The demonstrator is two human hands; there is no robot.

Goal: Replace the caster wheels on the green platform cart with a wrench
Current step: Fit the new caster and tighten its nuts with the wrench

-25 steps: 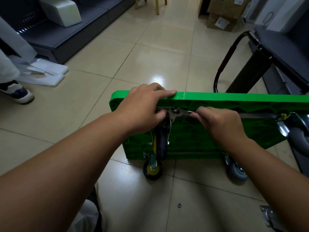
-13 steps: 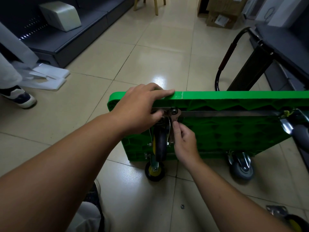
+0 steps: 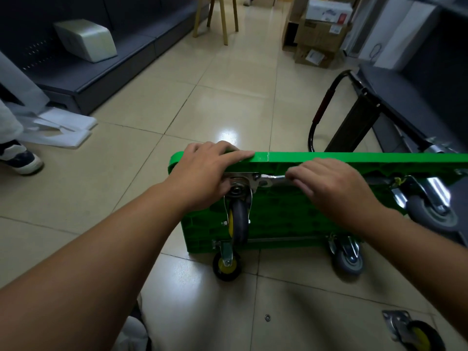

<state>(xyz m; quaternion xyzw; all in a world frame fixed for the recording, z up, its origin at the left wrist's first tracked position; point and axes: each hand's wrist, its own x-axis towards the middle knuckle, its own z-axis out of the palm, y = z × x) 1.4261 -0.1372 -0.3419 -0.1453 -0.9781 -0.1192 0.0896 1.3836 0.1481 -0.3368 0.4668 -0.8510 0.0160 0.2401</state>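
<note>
The green platform cart [image 3: 291, 216] stands on its side on the tiled floor, underside facing me. My left hand [image 3: 202, 176] grips its top edge, thumb behind the mounting plate of the upper-left caster [image 3: 239, 219]. My right hand [image 3: 326, 186] holds the handle of a silver wrench [image 3: 274, 179], whose head sits at a bolt on that plate. A yellow-hubbed caster [image 3: 226, 266] and a grey caster [image 3: 348, 259] are at the bottom edge. Another grey caster [image 3: 430, 209] is at the upper right.
A loose yellow-hubbed caster [image 3: 415, 333] and a small nut [image 3: 267, 317] lie on the floor near me. The cart's black folded handle [image 3: 321, 115] lies behind it. Dark shelving stands left and right, cardboard boxes [image 3: 321, 34] far back, a person's shoe [image 3: 17, 158] at left.
My right hand has swung the wrench handle from pointing down below the bolt up to horizontal on the right. The left hand has kept its grip on the cart edge.
</note>
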